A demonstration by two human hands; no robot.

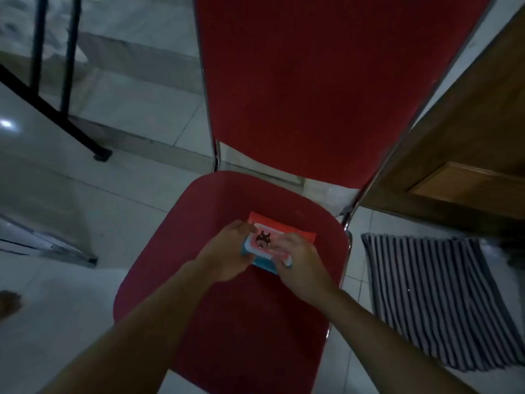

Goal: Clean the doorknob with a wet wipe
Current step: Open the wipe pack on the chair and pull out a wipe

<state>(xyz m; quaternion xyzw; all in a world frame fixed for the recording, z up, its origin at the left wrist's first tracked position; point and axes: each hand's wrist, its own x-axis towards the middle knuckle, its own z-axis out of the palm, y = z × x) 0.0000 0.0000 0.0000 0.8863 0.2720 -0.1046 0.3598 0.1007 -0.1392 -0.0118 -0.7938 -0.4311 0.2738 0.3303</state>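
Note:
A small pack of wet wipes point(264, 237), orange and blue with a white flap and a dark cartoon figure, lies on the seat of a red chair point(227, 322). My left hand point(227, 253) grips the pack's left side, thumb on top. My right hand point(298, 263) pinches the right end of the white flap with its fingertips. No doorknob is in view.
The chair's red backrest point(326, 86) rises behind the seat. A wooden door point(466, 155) stands at the right, with a striped mat point(434, 297) on the tiled floor below it. Black metal legs point(56, 89) stand at the upper left.

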